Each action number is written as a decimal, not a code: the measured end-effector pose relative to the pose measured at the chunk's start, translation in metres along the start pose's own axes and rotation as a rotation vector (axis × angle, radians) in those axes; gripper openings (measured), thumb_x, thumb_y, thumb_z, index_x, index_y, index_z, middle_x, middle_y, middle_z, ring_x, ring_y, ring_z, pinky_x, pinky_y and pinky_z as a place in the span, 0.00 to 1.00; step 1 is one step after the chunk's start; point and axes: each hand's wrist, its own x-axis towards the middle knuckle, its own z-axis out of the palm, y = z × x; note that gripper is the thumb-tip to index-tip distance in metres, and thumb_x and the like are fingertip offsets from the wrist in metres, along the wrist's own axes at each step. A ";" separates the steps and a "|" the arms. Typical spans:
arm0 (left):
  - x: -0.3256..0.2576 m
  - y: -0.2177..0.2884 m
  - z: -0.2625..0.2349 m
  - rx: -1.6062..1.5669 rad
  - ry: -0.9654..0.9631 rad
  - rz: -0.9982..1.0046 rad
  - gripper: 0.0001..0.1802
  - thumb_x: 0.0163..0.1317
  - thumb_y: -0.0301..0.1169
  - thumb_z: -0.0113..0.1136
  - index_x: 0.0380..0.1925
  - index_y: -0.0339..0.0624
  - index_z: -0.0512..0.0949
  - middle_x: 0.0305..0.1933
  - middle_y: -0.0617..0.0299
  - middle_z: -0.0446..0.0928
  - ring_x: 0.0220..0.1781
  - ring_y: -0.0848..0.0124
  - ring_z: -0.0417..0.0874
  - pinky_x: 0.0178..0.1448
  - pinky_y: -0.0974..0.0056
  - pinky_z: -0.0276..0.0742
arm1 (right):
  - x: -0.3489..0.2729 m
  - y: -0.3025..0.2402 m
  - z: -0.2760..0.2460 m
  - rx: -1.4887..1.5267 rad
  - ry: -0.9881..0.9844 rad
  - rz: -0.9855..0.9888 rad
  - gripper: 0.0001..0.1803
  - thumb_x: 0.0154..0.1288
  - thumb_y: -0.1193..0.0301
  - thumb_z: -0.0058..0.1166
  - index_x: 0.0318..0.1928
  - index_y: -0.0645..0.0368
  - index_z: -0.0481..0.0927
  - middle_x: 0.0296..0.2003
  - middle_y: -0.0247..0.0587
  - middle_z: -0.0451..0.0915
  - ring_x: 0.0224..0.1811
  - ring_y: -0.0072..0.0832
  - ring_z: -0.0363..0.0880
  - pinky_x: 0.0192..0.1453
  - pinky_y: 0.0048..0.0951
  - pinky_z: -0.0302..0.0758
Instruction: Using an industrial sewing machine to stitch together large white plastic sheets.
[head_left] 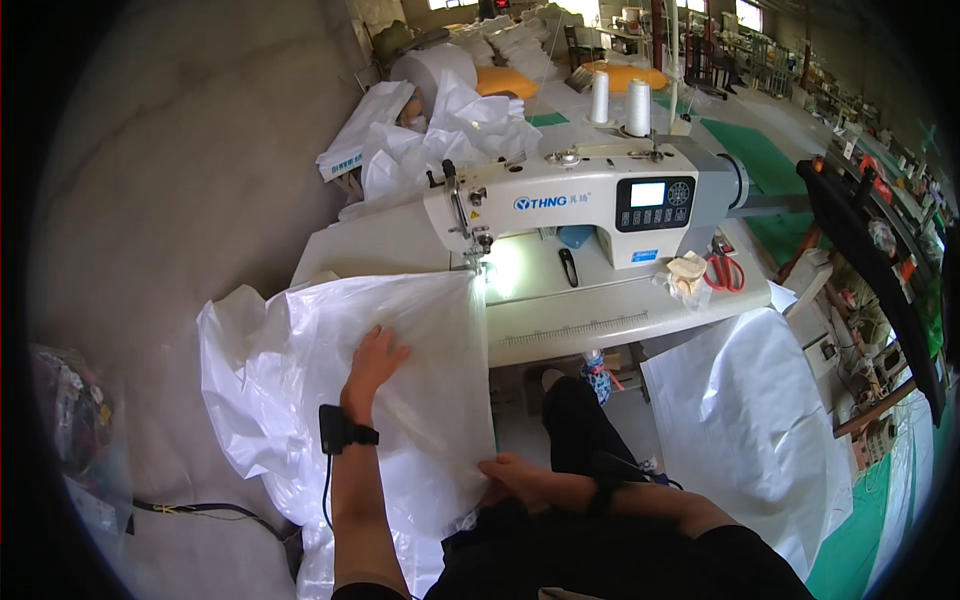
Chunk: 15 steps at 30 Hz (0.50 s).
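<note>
A white woven plastic sack [330,400] lies draped off the sewing table [600,310] beneath both hands, its far edge under the white industrial sewing machine [590,205] ahead. The left hand [372,362] presses flat and open on it; the right hand [515,478] pinches its near edge. Red-handled scissors [725,270] sit far right.

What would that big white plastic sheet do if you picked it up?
The white plastic sheet would probably flop and sag, since it already drapes off the table in wrinkles. It looks thin and shiny, so likely light and slippery under the left hand.
</note>
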 end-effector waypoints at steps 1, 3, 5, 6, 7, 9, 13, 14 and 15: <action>-0.004 0.001 0.003 -0.206 0.090 0.084 0.31 0.61 0.48 0.52 0.63 0.49 0.65 0.67 0.52 0.63 0.68 0.52 0.61 0.66 0.41 0.55 | -0.001 0.008 -0.002 -0.036 0.030 -0.016 0.18 0.67 0.61 0.48 0.49 0.62 0.75 0.37 0.40 0.77 0.38 0.30 0.78 0.43 0.34 0.79; -0.028 0.021 0.007 -0.412 0.166 0.155 0.30 0.61 0.45 0.54 0.61 0.46 0.66 0.64 0.51 0.66 0.66 0.52 0.65 0.65 0.43 0.59 | -0.006 0.004 -0.004 -0.087 0.080 -0.026 0.18 0.67 0.61 0.49 0.49 0.62 0.75 0.35 0.38 0.77 0.34 0.28 0.77 0.42 0.30 0.77; -0.066 0.079 -0.008 -0.637 0.056 0.216 0.30 0.61 0.42 0.56 0.61 0.40 0.66 0.61 0.51 0.70 0.62 0.51 0.69 0.66 0.48 0.59 | -0.009 0.001 -0.011 -0.147 0.137 -0.042 0.18 0.66 0.61 0.50 0.48 0.63 0.76 0.34 0.37 0.78 0.31 0.25 0.76 0.41 0.26 0.75; -0.075 0.086 -0.001 -0.634 0.061 0.206 0.30 0.61 0.42 0.56 0.61 0.40 0.66 0.61 0.51 0.70 0.62 0.51 0.69 0.66 0.48 0.59 | -0.008 0.001 -0.011 -0.132 0.136 -0.101 0.18 0.66 0.61 0.51 0.48 0.62 0.76 0.34 0.36 0.78 0.31 0.24 0.76 0.41 0.25 0.74; -0.080 0.094 0.014 -0.511 0.137 0.293 0.31 0.61 0.44 0.56 0.61 0.40 0.66 0.62 0.51 0.68 0.64 0.52 0.67 0.67 0.47 0.58 | -0.007 0.001 -0.018 -0.110 0.156 -0.165 0.19 0.66 0.60 0.52 0.48 0.61 0.76 0.34 0.35 0.78 0.31 0.23 0.75 0.42 0.25 0.73; -0.089 0.079 0.034 -0.134 0.154 0.120 0.35 0.61 0.50 0.54 0.64 0.43 0.62 0.68 0.52 0.61 0.70 0.55 0.60 0.68 0.39 0.51 | 0.001 0.010 -0.024 -0.136 0.079 -0.181 0.19 0.65 0.59 0.52 0.48 0.61 0.76 0.35 0.36 0.78 0.32 0.23 0.76 0.42 0.25 0.73; -0.087 -0.048 0.065 0.097 0.176 -0.507 0.43 0.60 0.50 0.54 0.70 0.47 0.48 0.75 0.58 0.42 0.75 0.59 0.47 0.68 0.35 0.47 | -0.006 0.002 -0.014 -0.111 -0.090 -0.163 0.20 0.66 0.57 0.51 0.47 0.62 0.75 0.36 0.37 0.79 0.37 0.24 0.78 0.44 0.25 0.75; -0.084 -0.061 0.049 0.120 -0.007 -0.665 0.43 0.60 0.46 0.56 0.70 0.47 0.47 0.75 0.58 0.43 0.74 0.60 0.49 0.66 0.33 0.50 | -0.006 -0.005 -0.015 -0.106 -0.090 -0.170 0.20 0.66 0.57 0.51 0.47 0.62 0.75 0.36 0.37 0.79 0.37 0.24 0.78 0.44 0.25 0.75; -0.085 -0.064 0.043 0.096 0.115 -0.667 0.37 0.61 0.43 0.56 0.67 0.45 0.54 0.72 0.56 0.51 0.71 0.59 0.56 0.64 0.37 0.56 | -0.005 -0.014 -0.016 -0.111 0.038 -0.204 0.20 0.66 0.58 0.51 0.47 0.63 0.75 0.35 0.37 0.80 0.38 0.25 0.79 0.43 0.25 0.76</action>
